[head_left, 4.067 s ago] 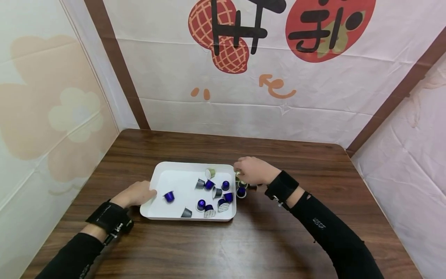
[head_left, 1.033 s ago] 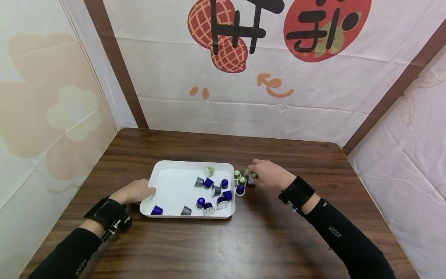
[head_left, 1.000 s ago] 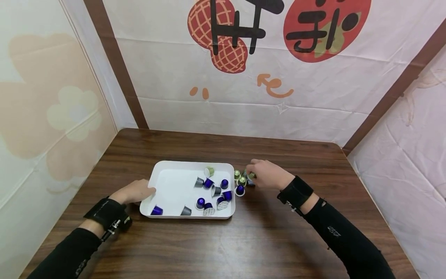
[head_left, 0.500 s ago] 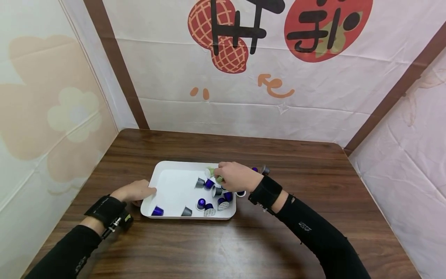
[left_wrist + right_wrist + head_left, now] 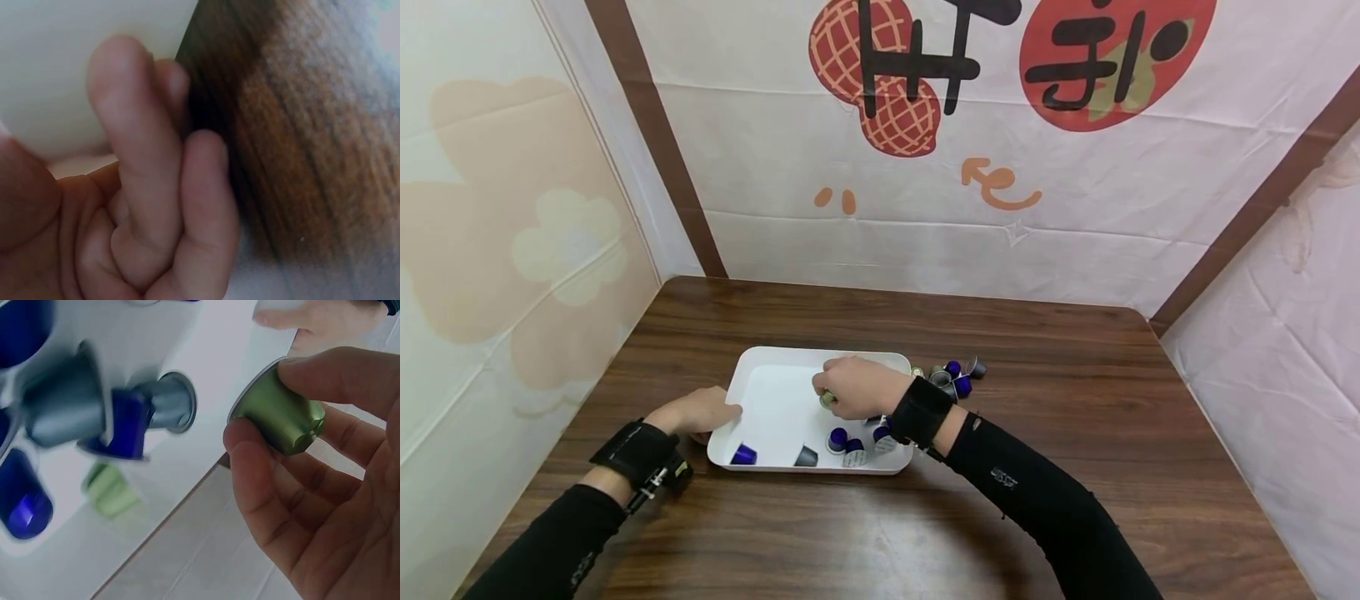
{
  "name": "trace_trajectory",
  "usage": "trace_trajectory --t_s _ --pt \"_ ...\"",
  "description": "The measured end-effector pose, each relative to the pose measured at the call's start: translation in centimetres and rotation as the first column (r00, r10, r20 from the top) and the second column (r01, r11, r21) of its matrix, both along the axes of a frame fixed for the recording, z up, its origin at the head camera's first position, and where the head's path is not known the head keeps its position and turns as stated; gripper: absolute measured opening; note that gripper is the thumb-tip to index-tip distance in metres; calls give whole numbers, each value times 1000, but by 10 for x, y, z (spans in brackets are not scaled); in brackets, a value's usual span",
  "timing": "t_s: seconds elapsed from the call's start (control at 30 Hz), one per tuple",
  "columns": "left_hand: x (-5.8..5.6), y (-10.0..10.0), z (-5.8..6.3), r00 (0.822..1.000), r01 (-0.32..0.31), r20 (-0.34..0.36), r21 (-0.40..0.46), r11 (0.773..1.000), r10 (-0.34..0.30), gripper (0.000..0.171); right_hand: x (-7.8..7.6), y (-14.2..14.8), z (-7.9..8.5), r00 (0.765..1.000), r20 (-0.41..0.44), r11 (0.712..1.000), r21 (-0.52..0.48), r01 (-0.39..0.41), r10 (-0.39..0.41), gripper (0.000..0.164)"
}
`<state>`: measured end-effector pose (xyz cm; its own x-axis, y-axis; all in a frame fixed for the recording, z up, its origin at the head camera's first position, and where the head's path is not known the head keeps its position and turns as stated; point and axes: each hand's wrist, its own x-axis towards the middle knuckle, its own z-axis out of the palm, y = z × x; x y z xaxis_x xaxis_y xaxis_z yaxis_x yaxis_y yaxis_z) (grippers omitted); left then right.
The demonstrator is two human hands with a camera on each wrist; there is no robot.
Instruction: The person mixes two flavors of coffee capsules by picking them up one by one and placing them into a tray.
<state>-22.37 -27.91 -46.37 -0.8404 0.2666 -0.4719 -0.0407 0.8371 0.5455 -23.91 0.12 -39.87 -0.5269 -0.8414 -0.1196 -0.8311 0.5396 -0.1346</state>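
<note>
My right hand (image 5: 861, 387) is over the middle of the white tray (image 5: 775, 400). Its thumb and fingers pinch a green coffee capsule (image 5: 281, 412), seen closely in the right wrist view. At the tray's left edge, my left hand (image 5: 696, 411) grips the rim, thumb on top and fingers at the outer side and below. Inside the tray, a blue capsule (image 5: 744, 455) and a grey capsule (image 5: 807, 457) lie along the front wall. More blue and grey capsules and a light green capsule (image 5: 112, 490) lie towards the right, partly hidden by my right hand in the head view.
Right of the tray, a loose pile of blue, grey and green capsules (image 5: 952, 367) sits on the brown wooden table (image 5: 1045, 467). Printed cloth walls (image 5: 760, 167) stand behind the table and at both sides.
My right hand has picked a green capsule from the pile and carried it left over the tray. A blue capsule has shifted to the tray's front left. My left hand stays at the rim.
</note>
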Motion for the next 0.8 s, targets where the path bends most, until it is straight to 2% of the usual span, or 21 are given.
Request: trace_trajectory --t_s 0.17,0.5,0.8 --pt "0 -1 0 1000 5 -1 2 1000 -5 27 0 -16 -8 1000 3 1000 23 -7 7 18" --pt "0 1 -3 1000 2 -15 -5 1000 -2 29 -2 -35 -26 997 65 998 33 -46 44 19" --pt "1 1 -5 1000 3 -25 -11 1000 -3 28 -1 -40 -32 998 45 997 56 -55 53 17"
